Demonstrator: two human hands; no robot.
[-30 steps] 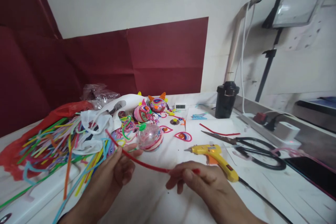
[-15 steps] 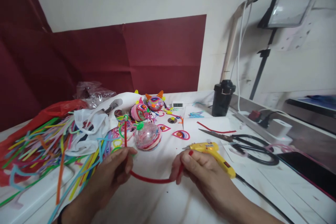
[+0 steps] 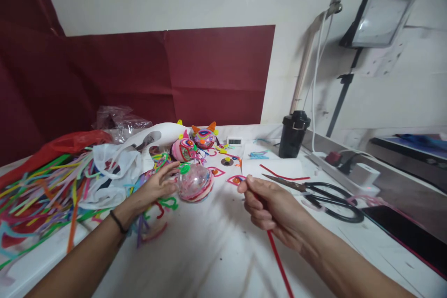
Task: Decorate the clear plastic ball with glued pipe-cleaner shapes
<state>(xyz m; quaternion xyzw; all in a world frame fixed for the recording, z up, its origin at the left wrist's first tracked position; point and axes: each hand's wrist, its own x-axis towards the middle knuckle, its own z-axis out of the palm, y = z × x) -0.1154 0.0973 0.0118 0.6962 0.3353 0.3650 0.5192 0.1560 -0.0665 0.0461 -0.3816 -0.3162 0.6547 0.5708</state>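
Note:
My right hand (image 3: pixel 267 207) is closed on a red pipe cleaner (image 3: pixel 280 263), which hangs down from under the fingers toward the bottom edge. Fingers apart, my left hand (image 3: pixel 159 186) is beside a clear ball (image 3: pixel 194 182) with pink and red strips around its lower part and a green piece on top. Whether the fingertips touch the ball I cannot tell. A pink-edged eye shape (image 3: pixel 234 179) lies just beyond my right fingertips, and another eye shape (image 3: pixel 216 172) is right of the ball. The yellow glue gun is not visible now.
Black scissors (image 3: pixel 324 195) and a phone (image 3: pixel 407 237) lie at the right. Behind them stand a black cup (image 3: pixel 294 135) and a power strip (image 3: pixel 344 174). Colourful pipe cleaners (image 3: pixel 45 195) and a white bag (image 3: pixel 115 172) crowd the left. Two decorated balls (image 3: pixel 183 149) (image 3: pixel 205 138) sit at the back.
My left hand has let go of the red pipe cleaner, opened and moved up toward the clear ball. My right hand keeps the strip, which now hangs down, and has shifted slightly up.

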